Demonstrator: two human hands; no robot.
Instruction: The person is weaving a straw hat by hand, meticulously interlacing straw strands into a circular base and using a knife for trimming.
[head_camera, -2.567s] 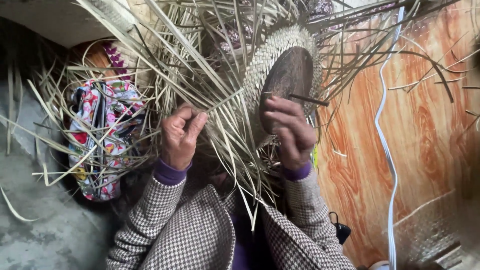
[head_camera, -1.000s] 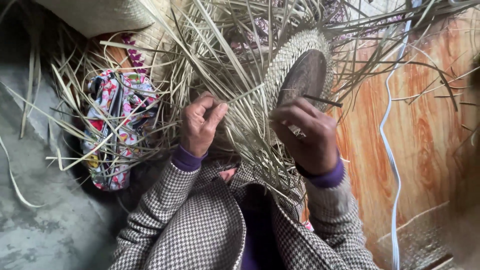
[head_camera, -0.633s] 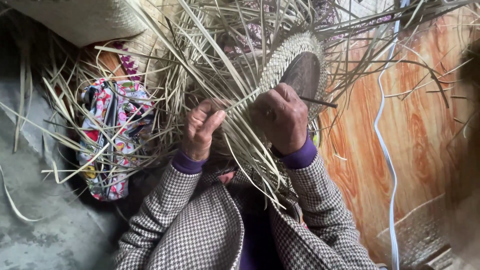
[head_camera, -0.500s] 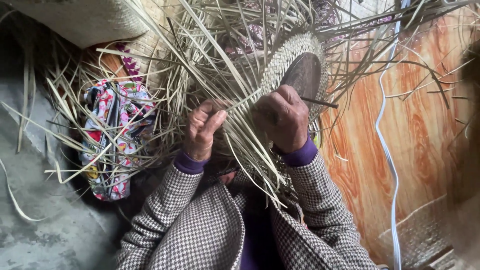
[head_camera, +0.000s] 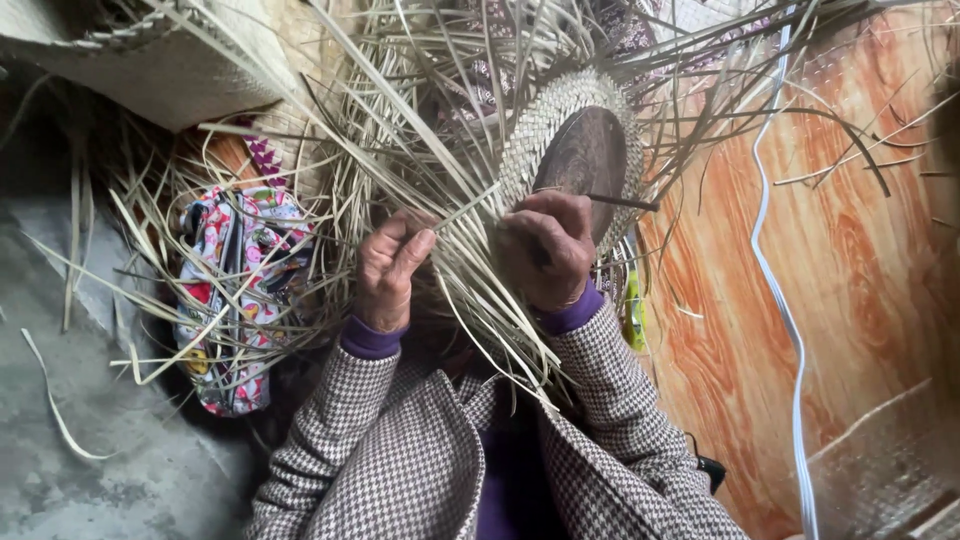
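The weaving looks partly done, by my reading: a rounded patch of tightly plaited straw (head_camera: 545, 125) already curves over a dark domed form (head_camera: 585, 165) in the upper middle of the frame, while a great many loose strands (head_camera: 470, 270) still fan out unwoven from its edge toward the top, the left and down over the person's lap, so most of the piece seems left to plait. The finished part is pale, close and even in its weave; the free strands are flat, narrow, dry-looking and stiff, some bent, crossing one another in a tangle. The left hand (head_camera: 390, 270), just left of centre, has its fingers curled and pinching a few strands between thumb and forefinger. The right hand (head_camera: 545, 250), just below the form, is clenched over a bundle of strands against the woven edge, with a thin dark stick (head_camera: 620, 201) jutting out beside it toward the right. A flowered cloth bag (head_camera: 235, 300) lies at the left under scattered straw.
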